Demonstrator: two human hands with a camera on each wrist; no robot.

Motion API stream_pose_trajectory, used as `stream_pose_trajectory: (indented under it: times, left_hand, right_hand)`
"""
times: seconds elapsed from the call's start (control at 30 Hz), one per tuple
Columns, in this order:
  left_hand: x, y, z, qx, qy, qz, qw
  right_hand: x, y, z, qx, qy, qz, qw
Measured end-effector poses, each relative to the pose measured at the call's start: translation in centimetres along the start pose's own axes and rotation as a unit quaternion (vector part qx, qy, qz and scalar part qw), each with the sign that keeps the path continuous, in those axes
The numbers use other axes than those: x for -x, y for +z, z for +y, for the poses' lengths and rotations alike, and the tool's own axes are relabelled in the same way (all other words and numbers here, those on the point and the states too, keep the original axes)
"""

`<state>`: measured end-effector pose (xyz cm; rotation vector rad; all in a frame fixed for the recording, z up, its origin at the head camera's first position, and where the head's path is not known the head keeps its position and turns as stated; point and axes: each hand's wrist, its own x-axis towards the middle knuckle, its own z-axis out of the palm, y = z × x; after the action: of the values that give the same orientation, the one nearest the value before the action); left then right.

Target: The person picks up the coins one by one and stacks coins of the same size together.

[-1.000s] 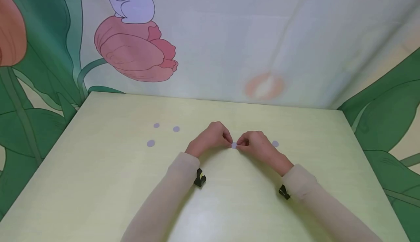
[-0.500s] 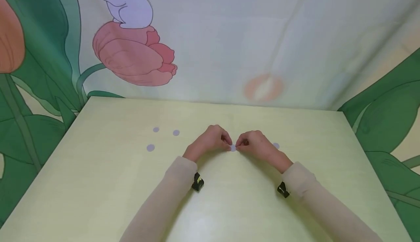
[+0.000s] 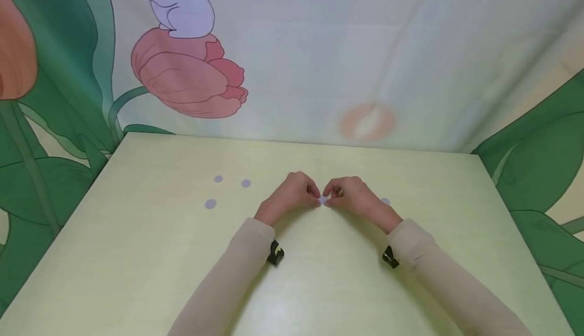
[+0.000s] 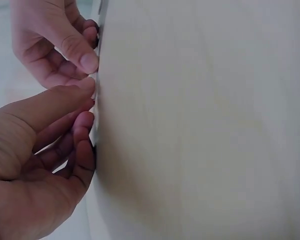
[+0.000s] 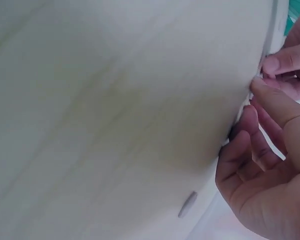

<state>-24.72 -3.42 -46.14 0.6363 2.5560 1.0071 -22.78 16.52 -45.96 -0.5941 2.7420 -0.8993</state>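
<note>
A small pale lilac paper disc (image 3: 323, 200) sits just above the middle of the yellow-green table (image 3: 137, 255). My left hand (image 3: 316, 198) pinches its left edge and my right hand (image 3: 330, 198) pinches its right edge, with the fingertips nearly meeting. In the left wrist view my left hand (image 4: 87, 102) has its thumb and forefinger curled against the table, facing the right hand's fingertips (image 4: 87, 60). The right wrist view shows my right hand (image 5: 252, 100) curled the same way. The disc itself is mostly hidden by fingers.
Three more lilac discs lie flat at the left: (image 3: 218, 179), (image 3: 246, 183), (image 3: 210, 203). Another disc (image 3: 385, 201) lies just right of my right hand, and shows in the right wrist view as disc (image 5: 189, 204). A flower-printed cloth (image 3: 319, 62) hangs behind the table.
Both hands keep their pinch on the disc. The right hand has shifted slightly left and up, bringing the fingertips closer together. The view has shifted a little.
</note>
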Motion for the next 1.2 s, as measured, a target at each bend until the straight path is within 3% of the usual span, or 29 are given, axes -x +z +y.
stream_pose_trajectory:
  times: [0.37,0.6,0.83,1.2]
  left_hand:
    - [-0.2,0.0,-0.1,-0.003,-0.017,0.027,0.9995]
    - [-0.2,-0.2,-0.4,0.008,-0.002,0.013,0.9999]
    - [-0.3,-0.7,-0.7,0.003,0.017,0.002,0.9999]
    - [-0.3,-1.3,-0.7,-0.007,0.0,-0.008,0.9999]
  right_hand:
    - [0.0,-0.1,-0.1,-0.009,0.024,-0.008,0.9996]
    - [-0.5,-0.4,0.3,0.002,-0.006,-0.016,0.9998]
    - [-0.6,-0.3,0.3,0.002,-0.004,-0.018,0.9998]
    - [-1.0,0.4,-0.3,0.018,0.016,-0.008,0.9997]
